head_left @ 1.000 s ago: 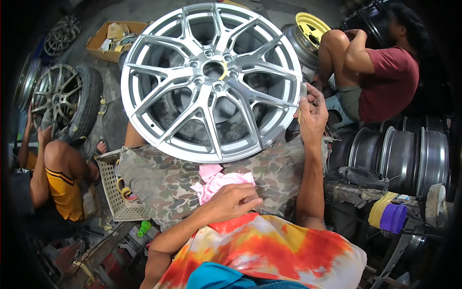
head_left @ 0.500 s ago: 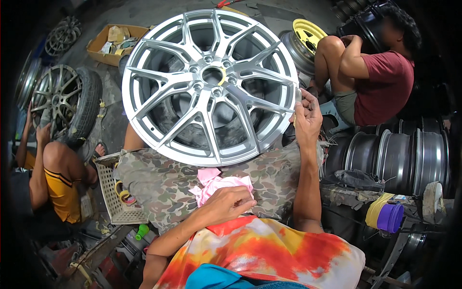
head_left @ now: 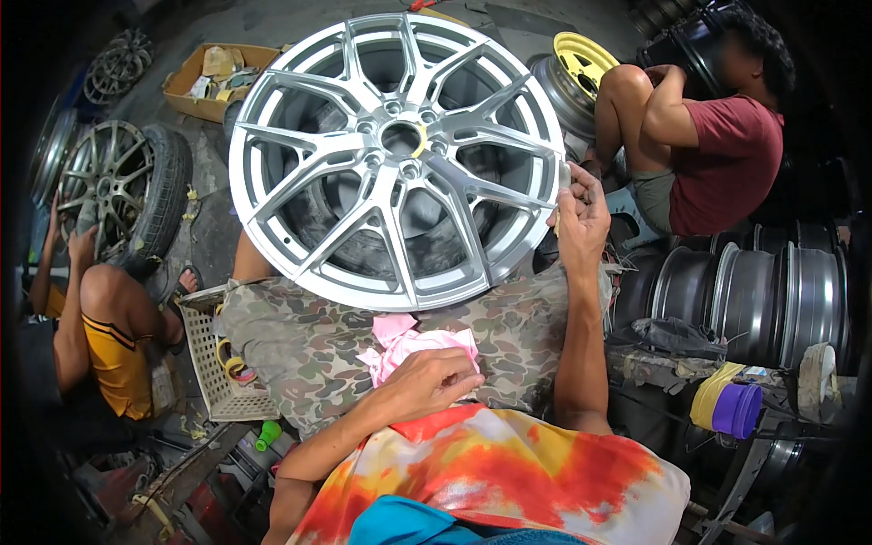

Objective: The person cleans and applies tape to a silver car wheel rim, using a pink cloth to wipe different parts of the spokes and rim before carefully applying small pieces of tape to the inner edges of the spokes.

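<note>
The big silver wheel sits a little lower in the view than it did a second ago. The right hand has come a little lower and to the left too. The left hand is in nearly the same spot.

The wheel lies face up in front of the person, and its near edge is over a camouflage cloth. The right hand is at the wheel's right edge, with its fingers bent there. Something small and pale shows by the fingertips, but it is too small to name. I cannot tell if the hand is gripping the edge or that small thing. The left hand lies palm down over a crumpled pink cloth, with its fingers loosely curled. I cannot tell if they pinch the cloth.

A pale basket stands to the left, near a green bottle. On the right are a row of dark metal wheels and a purple roll. A person in a dark red shirt sits near a yellow wheel.
</note>
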Available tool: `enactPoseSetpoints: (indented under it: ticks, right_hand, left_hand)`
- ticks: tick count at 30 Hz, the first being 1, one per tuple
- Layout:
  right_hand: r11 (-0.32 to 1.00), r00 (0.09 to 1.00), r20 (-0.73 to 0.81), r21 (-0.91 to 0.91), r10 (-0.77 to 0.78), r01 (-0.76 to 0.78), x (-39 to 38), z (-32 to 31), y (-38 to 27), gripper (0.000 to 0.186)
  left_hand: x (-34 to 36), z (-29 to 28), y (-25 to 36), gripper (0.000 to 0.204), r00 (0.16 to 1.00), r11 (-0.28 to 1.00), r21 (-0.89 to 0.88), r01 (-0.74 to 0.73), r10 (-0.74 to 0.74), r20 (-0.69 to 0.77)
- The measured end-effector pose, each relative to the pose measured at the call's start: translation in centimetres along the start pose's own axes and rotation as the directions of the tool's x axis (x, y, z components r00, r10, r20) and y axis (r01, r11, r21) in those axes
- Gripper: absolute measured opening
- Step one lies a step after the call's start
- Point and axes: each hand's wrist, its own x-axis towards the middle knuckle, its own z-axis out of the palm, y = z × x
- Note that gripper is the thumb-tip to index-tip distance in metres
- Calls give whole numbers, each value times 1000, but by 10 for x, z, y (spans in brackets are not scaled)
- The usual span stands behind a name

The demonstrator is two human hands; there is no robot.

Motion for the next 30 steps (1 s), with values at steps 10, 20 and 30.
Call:
enactPoseSetpoints:
  ticks: [10, 20, 30]
  right_hand:
    - [987, 999, 6, -156, -32, 33, 214, -120, -41, 24]
    - [-412, 873, 440, -770, 212, 488, 447, -159, -95, 47]
    - [701, 434, 804, -579, 406, 416, 303, 126, -226, 27]
  left_hand:
    - [-52, -123, 13, 10, 759, 986, 102, 133, -36, -650]
    - [-137, -194, -62, 16, 357, 886, 160, 436, -7, -934]
    - [-110, -178, -129, 43, 474, 237, 460, 856, -4, -881]
